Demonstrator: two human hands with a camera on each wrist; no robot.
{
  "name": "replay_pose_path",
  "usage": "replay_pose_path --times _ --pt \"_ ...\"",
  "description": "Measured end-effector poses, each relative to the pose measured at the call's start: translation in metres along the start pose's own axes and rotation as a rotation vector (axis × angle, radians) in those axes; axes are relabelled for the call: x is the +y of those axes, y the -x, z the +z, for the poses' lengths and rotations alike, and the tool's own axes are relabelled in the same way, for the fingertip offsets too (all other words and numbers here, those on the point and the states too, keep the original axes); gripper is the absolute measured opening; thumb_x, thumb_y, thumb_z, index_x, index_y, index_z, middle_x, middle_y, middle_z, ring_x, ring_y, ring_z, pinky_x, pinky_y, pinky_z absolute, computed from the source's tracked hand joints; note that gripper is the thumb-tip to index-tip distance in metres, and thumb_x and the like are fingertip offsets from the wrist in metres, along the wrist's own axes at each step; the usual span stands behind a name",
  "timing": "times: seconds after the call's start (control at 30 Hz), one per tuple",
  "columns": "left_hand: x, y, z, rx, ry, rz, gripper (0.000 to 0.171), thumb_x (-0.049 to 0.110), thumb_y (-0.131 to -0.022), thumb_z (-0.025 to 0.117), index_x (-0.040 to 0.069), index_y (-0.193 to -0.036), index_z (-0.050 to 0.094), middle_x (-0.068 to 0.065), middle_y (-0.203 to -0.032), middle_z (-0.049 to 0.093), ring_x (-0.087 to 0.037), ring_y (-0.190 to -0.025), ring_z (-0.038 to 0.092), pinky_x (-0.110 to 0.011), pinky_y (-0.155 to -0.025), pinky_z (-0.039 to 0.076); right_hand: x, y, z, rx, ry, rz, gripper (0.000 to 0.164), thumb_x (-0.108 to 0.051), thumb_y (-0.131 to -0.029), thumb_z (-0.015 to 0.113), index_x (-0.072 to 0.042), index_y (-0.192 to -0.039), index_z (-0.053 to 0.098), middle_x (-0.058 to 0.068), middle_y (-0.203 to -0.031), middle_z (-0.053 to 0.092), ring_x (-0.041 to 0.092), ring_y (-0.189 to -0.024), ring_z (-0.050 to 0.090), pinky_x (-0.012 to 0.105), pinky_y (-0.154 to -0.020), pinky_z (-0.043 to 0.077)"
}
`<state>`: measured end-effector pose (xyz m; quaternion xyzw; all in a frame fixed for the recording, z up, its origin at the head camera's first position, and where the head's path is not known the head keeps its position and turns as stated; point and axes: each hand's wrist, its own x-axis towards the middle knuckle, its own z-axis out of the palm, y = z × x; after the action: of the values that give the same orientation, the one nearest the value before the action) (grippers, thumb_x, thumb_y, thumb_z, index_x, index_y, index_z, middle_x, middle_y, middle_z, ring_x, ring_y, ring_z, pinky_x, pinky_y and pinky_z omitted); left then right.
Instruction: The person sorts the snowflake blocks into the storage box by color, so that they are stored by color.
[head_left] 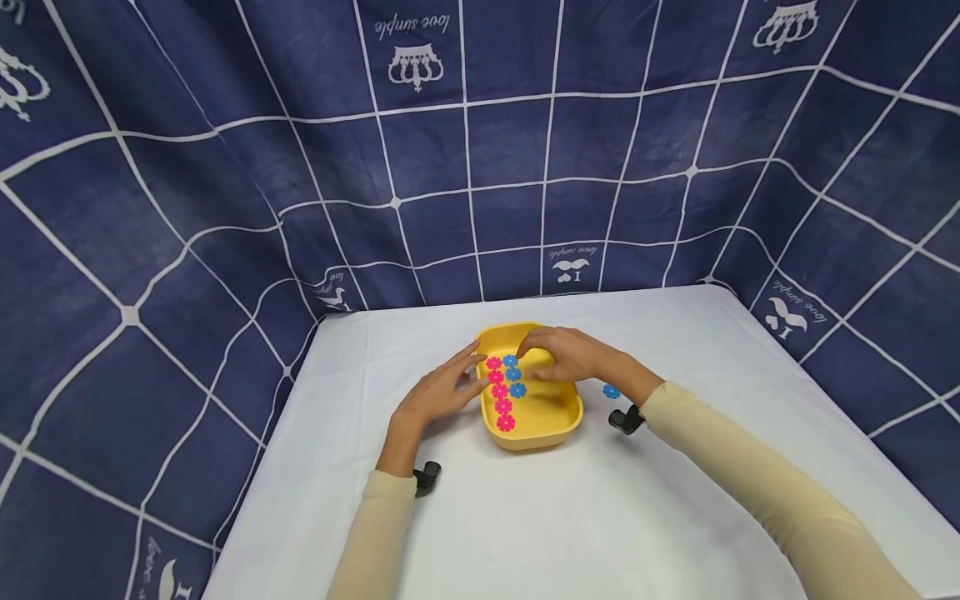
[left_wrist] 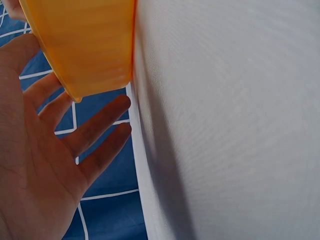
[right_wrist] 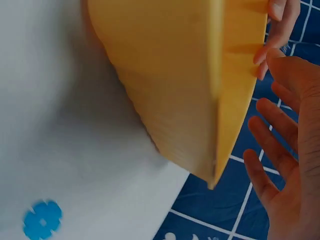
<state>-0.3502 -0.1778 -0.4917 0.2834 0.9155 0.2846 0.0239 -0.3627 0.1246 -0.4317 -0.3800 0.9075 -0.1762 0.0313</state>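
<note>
A yellow tray holds a column of several pink flower-shaped pieces along its left side and three blue flower-shaped pieces beside them. My left hand is at the tray's left rim, fingers spread, index finger and thumb tips reaching over the edge. In the left wrist view nothing shows in that palm. Over the tray's right half hovers my right hand, its index fingertip close to the farthest blue piece. The right wrist view shows its fingers loosely bent with no piece visible between them.
Another blue flower piece lies on the white table, right of the tray and near the right wrist. Dark blue curtains with white lines enclose the table's back and sides. Each wrist wears a black camera.
</note>
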Motion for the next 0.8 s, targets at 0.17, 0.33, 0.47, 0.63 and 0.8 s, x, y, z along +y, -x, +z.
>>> replay_pose_path --times 0.17,0.33,0.47,0.63,0.8 --pt "0.0 0.0 0.002 -0.004 0.002 -0.006 0.056 0.045 -0.108 0.063 0.022 -0.158 0.056 0.009 -0.177 0.029 -0.018 -0.12 0.069 -0.051 -0.106 0.054 0.0 0.009 0.008 0.043 -0.042 -0.016 0.038 -0.025 -0.096 0.084 -0.01 -0.13 0.076 0.005 -0.131 0.073 0.035 -0.124 0.068 0.056 -0.109 0.054" --pt "0.002 -0.001 0.002 -0.005 0.008 -0.021 0.057 0.047 -0.108 0.063 0.022 -0.158 0.056 0.011 -0.177 0.028 -0.018 -0.121 0.069 -0.05 -0.107 0.054 0.002 0.015 0.01 0.093 -0.056 0.007 0.037 -0.027 -0.095 0.084 -0.015 -0.129 0.076 0.002 -0.131 0.072 0.032 -0.125 0.067 0.054 -0.11 0.054" --pt "0.002 -0.002 0.002 0.002 0.005 -0.014 0.058 0.047 -0.107 0.064 0.021 -0.158 0.056 0.011 -0.177 0.029 -0.019 -0.121 0.069 -0.052 -0.107 0.053 0.005 0.022 0.008 0.117 -0.051 0.027 0.036 -0.032 -0.095 0.084 -0.021 -0.129 0.075 -0.002 -0.132 0.072 0.025 -0.126 0.066 0.051 -0.112 0.052" --pt "0.001 -0.001 0.003 0.01 -0.004 -0.007 0.059 0.049 -0.107 0.064 0.022 -0.159 0.055 0.011 -0.177 0.028 -0.017 -0.121 0.068 -0.05 -0.106 0.053 0.011 0.033 0.007 0.147 -0.091 0.07 0.037 -0.033 -0.095 0.085 -0.022 -0.13 0.075 -0.003 -0.131 0.071 0.025 -0.126 0.065 0.054 -0.113 0.051" --pt "0.001 0.0 0.003 0.0 0.006 -0.006 0.062 0.052 -0.107 0.063 0.022 -0.16 0.054 0.011 -0.177 0.027 -0.018 -0.124 0.067 -0.05 -0.107 0.053 0.021 0.046 0.008 0.167 -0.105 0.105 0.041 -0.035 -0.095 0.085 -0.018 -0.132 0.074 -0.003 -0.131 0.072 0.025 -0.128 0.065 0.053 -0.114 0.051"
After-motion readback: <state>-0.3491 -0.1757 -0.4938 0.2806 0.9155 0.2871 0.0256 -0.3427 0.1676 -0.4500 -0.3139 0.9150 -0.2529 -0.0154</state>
